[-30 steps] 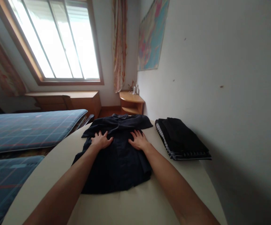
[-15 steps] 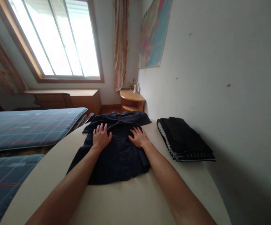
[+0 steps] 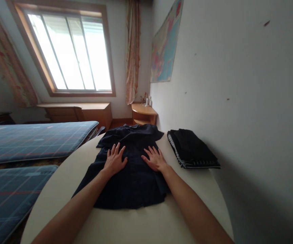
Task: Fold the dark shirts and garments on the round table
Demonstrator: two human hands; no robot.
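The shirt (image 3: 133,179) lay on the table (image 3: 133,225), directly in front of the person, collar (image 3: 130,127) at the far end and hem toward the body. Both hands rested on it: the left hand (image 3: 114,162) on one side of the chest, the right hand (image 3: 155,159) on the other, a strip of dark cloth between them. The fingers of each were spread wide, thumbs pointing inward, and neither hand gripped anything. As far as could be judged, the laying out was mostly done: the body was opened to its full length and the sleeves lay out to either side. The flattening looked unfinished, since creases ran across the upper chest and the hem was wavy. The body showed no clear lengthwise fold. To the right, near the shirt but apart from it, sat a pile (image 3: 196,149) of dark clothes, already folded, with a striped edge showing. How many pieces it held could not be told. The cloth under the palms was hidden, and the forearms covered parts of the shirt's side edges. Its dark colour swallowed seams and any buttons. The forearms and the table's near side were cut off by the lower edge of the view.
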